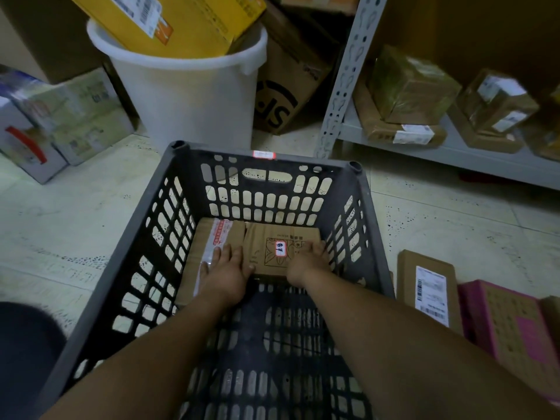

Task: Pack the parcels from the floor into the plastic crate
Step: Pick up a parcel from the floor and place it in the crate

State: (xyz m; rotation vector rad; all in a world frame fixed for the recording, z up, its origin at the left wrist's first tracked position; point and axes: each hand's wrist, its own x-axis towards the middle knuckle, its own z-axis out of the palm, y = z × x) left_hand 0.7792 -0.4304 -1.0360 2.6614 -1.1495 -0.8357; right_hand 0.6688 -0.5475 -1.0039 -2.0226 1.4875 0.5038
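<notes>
At the far end of the plastic crate (318, 160), two brown parcels lie side by side on its slotted bottom. The left one, the taped parcel (209, 247), carries a strip of clear and red-printed tape along its length. The right one, the printed parcel (272, 234), bears a line drawing and a small white label with a red border.

The left hand (225, 268) lies on the taped parcel with its fingers (218, 253) straight and a little spread, while its thumb touches the near left corner of the printed parcel. The right hand (306, 259) holds the printed parcel's right edge, fingers curled down over it next to the crate's right wall. Both forearms reach in over the near rim.

On the floor (75, 222) to the right of the crate, a flat labelled parcel (424, 286) lies just beside a pink box (509, 322). Beyond the crate stands a white bucket (188, 98) with a yellow carton (169, 22) tilted in its mouth. To the far right, a grey metal shelf (424, 147) carries several wrapped parcels.
</notes>
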